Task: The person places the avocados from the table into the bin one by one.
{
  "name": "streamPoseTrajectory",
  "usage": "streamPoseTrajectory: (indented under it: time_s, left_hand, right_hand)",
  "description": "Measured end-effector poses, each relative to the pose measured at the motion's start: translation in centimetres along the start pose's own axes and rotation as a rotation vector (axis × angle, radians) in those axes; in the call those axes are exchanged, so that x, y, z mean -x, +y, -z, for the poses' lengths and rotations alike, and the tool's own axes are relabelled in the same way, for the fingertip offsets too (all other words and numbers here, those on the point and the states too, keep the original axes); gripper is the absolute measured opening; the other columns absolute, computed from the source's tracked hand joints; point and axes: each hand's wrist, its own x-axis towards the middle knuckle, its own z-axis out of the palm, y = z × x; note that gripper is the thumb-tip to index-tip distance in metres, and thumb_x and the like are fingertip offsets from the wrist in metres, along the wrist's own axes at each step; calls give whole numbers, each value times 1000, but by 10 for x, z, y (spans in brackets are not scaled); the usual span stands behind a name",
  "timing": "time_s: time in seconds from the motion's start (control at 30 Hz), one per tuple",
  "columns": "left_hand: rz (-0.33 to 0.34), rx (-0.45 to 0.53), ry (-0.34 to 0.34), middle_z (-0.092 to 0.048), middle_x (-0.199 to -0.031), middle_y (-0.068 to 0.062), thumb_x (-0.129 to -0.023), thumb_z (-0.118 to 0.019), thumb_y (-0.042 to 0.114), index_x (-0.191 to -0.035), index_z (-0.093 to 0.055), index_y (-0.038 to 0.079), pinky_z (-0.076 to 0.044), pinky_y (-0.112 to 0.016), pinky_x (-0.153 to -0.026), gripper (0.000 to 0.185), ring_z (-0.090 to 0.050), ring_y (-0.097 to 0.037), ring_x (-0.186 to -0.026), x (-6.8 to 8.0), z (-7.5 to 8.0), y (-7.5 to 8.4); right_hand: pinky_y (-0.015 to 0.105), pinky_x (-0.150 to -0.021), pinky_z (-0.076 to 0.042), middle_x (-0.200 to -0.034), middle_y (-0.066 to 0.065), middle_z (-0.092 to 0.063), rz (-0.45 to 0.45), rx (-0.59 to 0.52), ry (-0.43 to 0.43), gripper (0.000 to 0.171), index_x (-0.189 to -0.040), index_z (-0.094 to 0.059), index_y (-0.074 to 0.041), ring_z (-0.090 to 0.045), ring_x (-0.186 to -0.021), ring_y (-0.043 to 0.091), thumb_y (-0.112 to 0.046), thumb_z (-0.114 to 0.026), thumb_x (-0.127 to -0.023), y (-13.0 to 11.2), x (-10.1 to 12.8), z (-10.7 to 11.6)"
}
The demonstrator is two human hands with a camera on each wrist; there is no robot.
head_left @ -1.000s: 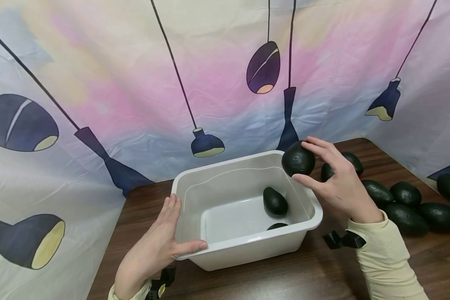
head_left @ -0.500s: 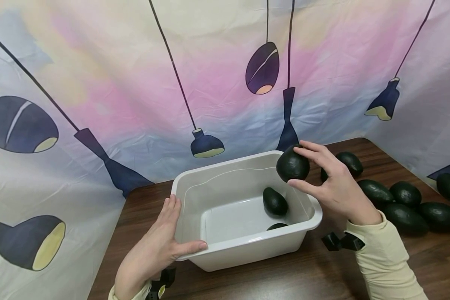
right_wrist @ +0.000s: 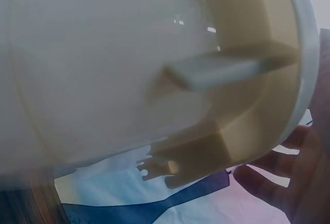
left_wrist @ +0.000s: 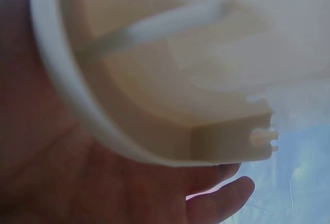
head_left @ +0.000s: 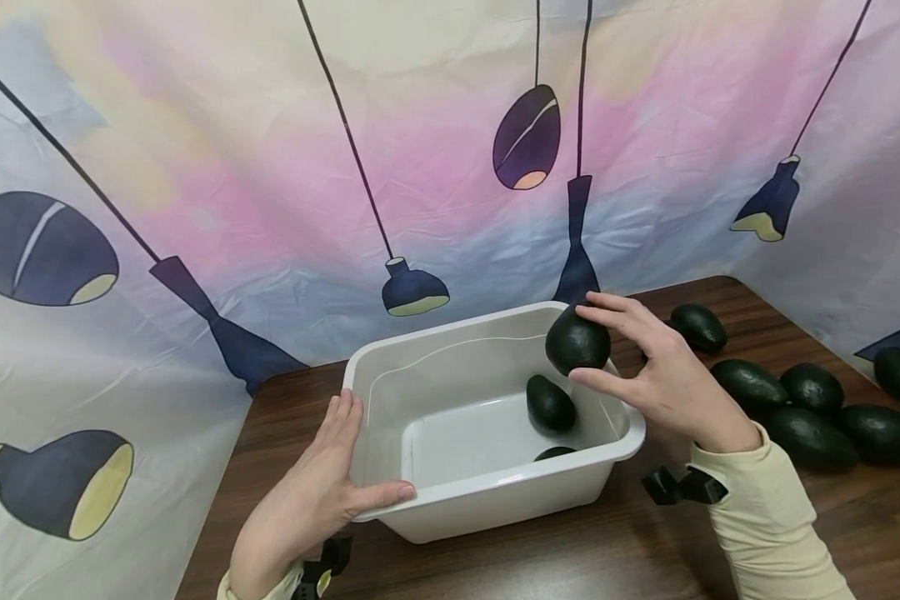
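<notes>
While the wooden table (head_left: 630, 550) and the white tub (head_left: 495, 492) sit under it all, the right hand (head_left: 660, 375) hangs over the tub's far right corner, thumb and fingertips pinching a dark avocado (head_left: 576, 340). That avocado is clear of the rim, just above another avocado (head_left: 549, 402) lying on the tub floor, so straight down is the open way in. The fruit's long axis tilts roughly upright in the grip. Left hand (head_left: 307, 500) lies flat against the tub's near left corner, thumb along the rim, fingers straight. More avocados (head_left: 810, 408) wait at right. Only the head view shows the fruit; both wrist views see just the rim's underside (right_wrist: 242, 131).
</notes>
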Motion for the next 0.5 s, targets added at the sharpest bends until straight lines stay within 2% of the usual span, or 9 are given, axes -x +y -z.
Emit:
streamPoseTrajectory:
  time_s: [0.5]
  left_hand:
    - [-3, -3, 2, -5, -158, -29, -74, -70, 68, -151, -14, -9, -20, -60, -110, 123, -2, -40, -146, 0, 0, -1]
  right_hand:
    - [49, -96, -43, -148, -5, -41, 12, 14, -21, 69, -140, -54, -24, -39, -135, 22, -26, -84, -78, -2, 0, -2]
